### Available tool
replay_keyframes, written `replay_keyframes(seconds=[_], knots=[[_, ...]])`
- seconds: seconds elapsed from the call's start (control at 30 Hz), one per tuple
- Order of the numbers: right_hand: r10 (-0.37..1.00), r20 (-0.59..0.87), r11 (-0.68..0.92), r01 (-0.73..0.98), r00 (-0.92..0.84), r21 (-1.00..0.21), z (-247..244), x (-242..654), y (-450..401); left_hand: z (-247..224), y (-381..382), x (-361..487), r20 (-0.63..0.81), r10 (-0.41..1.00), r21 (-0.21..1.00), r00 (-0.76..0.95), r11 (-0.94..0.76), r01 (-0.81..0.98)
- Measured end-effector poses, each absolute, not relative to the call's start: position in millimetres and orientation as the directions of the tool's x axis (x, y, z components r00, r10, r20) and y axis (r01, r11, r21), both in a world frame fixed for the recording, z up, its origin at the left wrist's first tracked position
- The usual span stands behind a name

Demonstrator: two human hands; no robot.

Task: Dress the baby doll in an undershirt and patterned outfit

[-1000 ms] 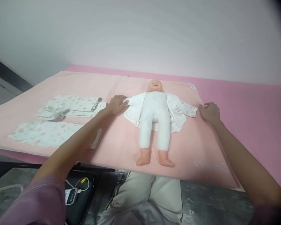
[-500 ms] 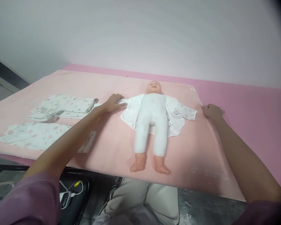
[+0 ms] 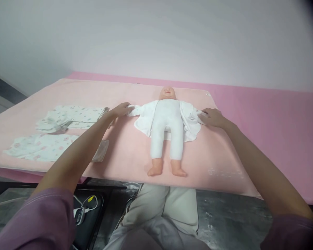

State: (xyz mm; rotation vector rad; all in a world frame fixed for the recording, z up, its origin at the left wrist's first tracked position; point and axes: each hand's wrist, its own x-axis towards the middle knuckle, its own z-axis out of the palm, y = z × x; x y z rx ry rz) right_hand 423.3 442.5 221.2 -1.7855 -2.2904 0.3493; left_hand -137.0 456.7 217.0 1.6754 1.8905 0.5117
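Observation:
A baby doll [image 3: 168, 118] with a white body lies on its back, feet toward me, on a pale pink mat [image 3: 125, 152]. Under and around its arms is an open white baby jacket [image 3: 146, 119], its front parted. My left hand [image 3: 123, 109] has its fingers closed on the sleeve end at the left. At the right, my right hand [image 3: 211, 117] grips the other sleeve's end, which has a small print. Both sleeves reach outward from the doll's shoulders. The doll's own hands are hidden.
Folded printed baby clothes [image 3: 75, 116] lie at the left of the mat, with a second printed garment [image 3: 41, 147] nearer me. A clear packet [image 3: 101, 151] is beside my left forearm. Below the table edge, a black seat [image 3: 90, 222] holds a white device with a cable.
My right hand has moved left from the mat's right edge to the jacket sleeve and taken hold of it. My left hand stays at the left sleeve. The view has shifted slightly.

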Motion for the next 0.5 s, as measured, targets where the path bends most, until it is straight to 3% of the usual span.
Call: replay_keyframes(seconds=[0.07,0.17,0.33,0.4,0.5], knots=[[0.976,-0.073,0.169,0.922,-0.207,-0.349,227.0,420.5,443.8,215.8,458.2,-133.2,-0.102,0.991,0.599,-0.088,0.132,0.79],[0.996,-0.027,0.07,0.922,-0.087,-0.381,228.9,427.5,452.1,217.5,455.2,-123.2,0.022,0.991,0.491,-0.133,0.105,0.865],[0.934,0.353,0.183,0.922,-0.054,-0.342,212.8,431.8,428.7,224.2,415.6,-88.5,0.347,0.921,0.318,-0.178,0.063,0.946],[0.902,0.426,0.225,0.913,-0.064,-0.34,200.1,423.0,402.6,223.1,390.9,-72.5,0.296,0.942,0.29,-0.158,0.069,0.954],[0.942,0.334,0.171,0.911,-0.039,-0.376,180.1,406.0,369.1,217.3,364.4,-56.9,0.111,0.982,0.279,-0.155,0.119,0.953]])
